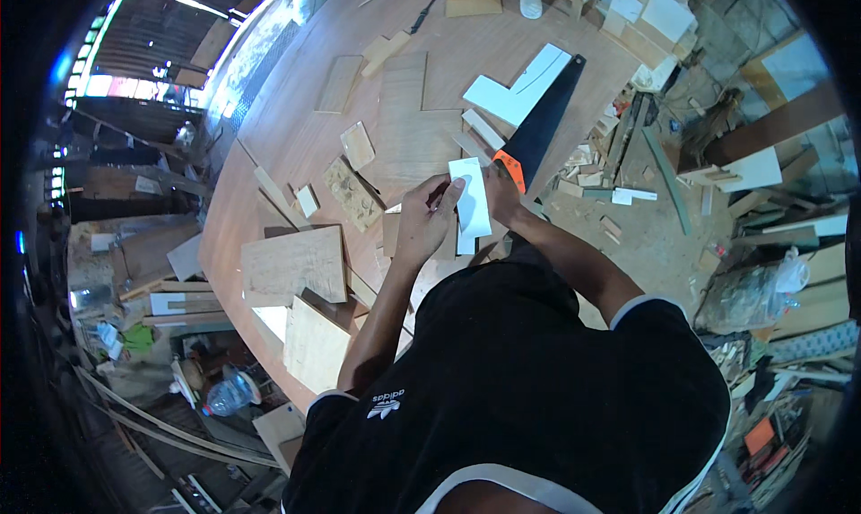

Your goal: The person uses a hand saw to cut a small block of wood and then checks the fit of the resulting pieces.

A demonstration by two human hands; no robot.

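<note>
My left hand point(425, 220) is closed on a small white rectangular board point(471, 200), its thumb resting on the face. Something slim and dark, perhaps a pencil, shows between the fingers. Just right of the board, my right hand point(502, 196) is closed at the orange handle of a handsaw point(547, 110); its fingers are partly hidden. The dark blade points away and to the right, passing beside an L-shaped white board point(520, 88) on the table. A narrow white strip point(484, 129) lies between that board and my hands.
The wooden table point(296, 137) carries several offcuts, including a brown notched panel point(413, 101) and a plywood piece point(294, 267) at the left. A clear jar point(531, 1) stands at the far side. Scrap wood point(583, 169) litters the floor to the right.
</note>
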